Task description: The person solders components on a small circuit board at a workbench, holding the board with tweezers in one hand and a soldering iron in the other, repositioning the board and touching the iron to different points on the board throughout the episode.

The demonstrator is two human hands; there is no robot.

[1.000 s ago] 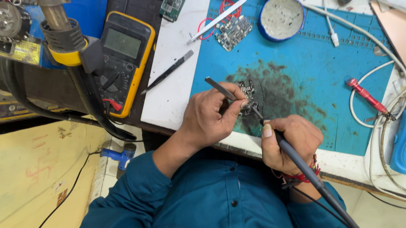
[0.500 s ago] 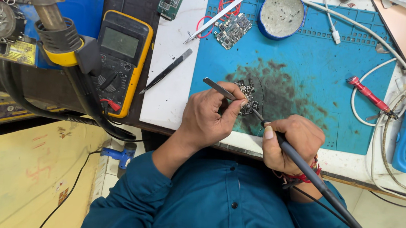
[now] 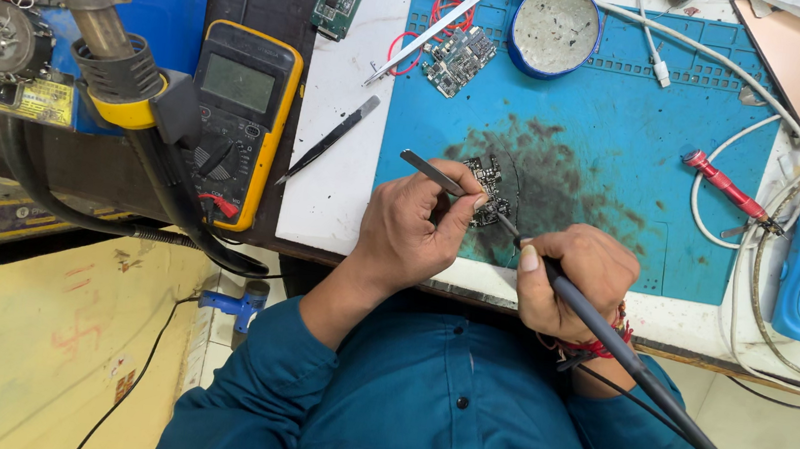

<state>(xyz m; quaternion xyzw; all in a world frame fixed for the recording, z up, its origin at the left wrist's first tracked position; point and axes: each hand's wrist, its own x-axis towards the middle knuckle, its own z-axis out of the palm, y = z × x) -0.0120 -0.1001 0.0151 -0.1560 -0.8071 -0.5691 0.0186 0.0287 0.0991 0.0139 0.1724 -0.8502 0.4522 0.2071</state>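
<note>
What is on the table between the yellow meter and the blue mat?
In the head view, black tweezers lie on the white board between the yellow meter and the blue mat.

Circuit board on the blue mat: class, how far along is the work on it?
Done: the circuit board lies bare on the scorched blue mat. In hand: the left hand holds tweezers at it, the right hand a soldering iron, tip at the board. Left: both tools are at the board, so the joint looks unfinished.
</note>
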